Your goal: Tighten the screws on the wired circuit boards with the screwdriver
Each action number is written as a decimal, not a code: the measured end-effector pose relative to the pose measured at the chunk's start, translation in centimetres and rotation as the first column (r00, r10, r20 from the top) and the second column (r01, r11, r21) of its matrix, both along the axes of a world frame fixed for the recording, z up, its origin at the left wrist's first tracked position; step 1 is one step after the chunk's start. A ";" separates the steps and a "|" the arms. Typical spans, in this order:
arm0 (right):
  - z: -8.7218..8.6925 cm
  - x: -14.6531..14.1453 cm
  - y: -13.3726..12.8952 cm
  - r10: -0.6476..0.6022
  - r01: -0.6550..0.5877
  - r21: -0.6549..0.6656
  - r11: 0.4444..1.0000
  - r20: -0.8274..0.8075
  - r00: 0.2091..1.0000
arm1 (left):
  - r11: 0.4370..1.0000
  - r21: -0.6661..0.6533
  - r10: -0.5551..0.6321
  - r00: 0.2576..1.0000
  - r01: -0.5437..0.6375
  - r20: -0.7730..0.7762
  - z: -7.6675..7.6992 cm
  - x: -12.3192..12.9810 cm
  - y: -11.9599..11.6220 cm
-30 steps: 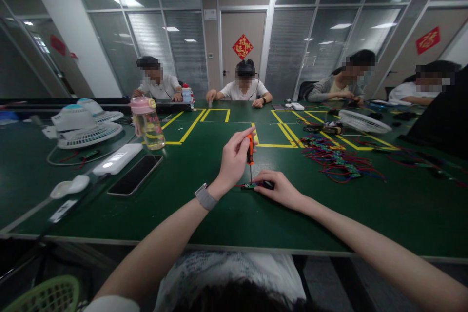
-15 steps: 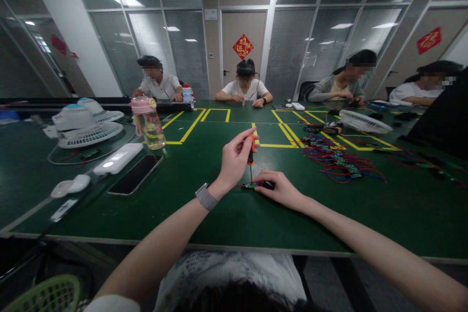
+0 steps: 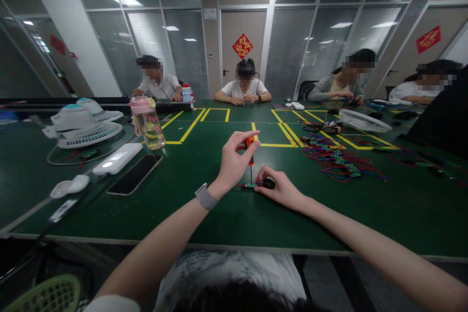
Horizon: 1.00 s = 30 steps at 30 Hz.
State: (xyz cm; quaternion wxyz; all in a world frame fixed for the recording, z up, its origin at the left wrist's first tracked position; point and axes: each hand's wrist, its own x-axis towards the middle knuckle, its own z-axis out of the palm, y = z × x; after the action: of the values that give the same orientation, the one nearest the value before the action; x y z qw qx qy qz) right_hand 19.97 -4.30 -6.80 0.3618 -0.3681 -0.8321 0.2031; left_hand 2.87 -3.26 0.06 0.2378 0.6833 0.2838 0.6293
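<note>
Upright in the middle of the green table stands a screwdriver [image 3: 250, 148] with an orange and black handle. My left hand [image 3: 236, 156] is closed around its handle, thumb and fingers at the top part. The thin shaft runs down to a small green circuit board [image 3: 249, 186] lying on the table; the exact contact of the tip is too small to tell. My right hand [image 3: 280, 186] pinches the right end of that board, its fingers bent over it. A small black part [image 3: 269, 183] sits under the right palm, partly hidden by the fingers.
Right of my hands lies a pile of circuit boards with red and blue wires [image 3: 338, 156]. On the left are a phone [image 3: 136, 175], a white power strip [image 3: 117, 158], a pink-lidded bottle [image 3: 149, 124] and white fans [image 3: 89, 131]. Several people sit across the table.
My left fingers have shifted on the screwdriver handle, the thumb now reaching further out. My right fingers have lifted and curled a little. The board has stayed in place.
</note>
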 end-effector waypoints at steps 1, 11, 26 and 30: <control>0.0 0.1 0.0 0.000 0.000 0.015 1.000 0.026 1.000 | 1.000 0.021 0.016 1.000 -0.016 -0.015 0.0 -0.1 0.0; -0.1 0.4 0.0 0.056 -0.072 0.193 0.978 0.087 0.995 | 1.000 0.012 0.027 1.000 -0.027 -0.013 -0.3 0.0 0.3; 0.1 0.2 -0.1 -0.006 -0.015 0.165 0.986 0.125 0.992 | 1.000 -0.007 -0.007 1.000 0.007 -0.019 -0.1 0.1 0.0; -0.1 0.3 -0.2 -0.049 0.035 0.127 0.991 0.114 0.992 | 0.999 0.005 -0.035 0.999 0.035 -0.020 -0.1 -0.1 0.1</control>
State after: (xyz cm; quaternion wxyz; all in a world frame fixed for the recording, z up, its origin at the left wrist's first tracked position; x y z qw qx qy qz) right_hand 20.24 -4.48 -6.86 0.3390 -0.3736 -0.8549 0.1212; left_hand 2.80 -3.19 -0.02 0.2442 0.6949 0.2726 0.6190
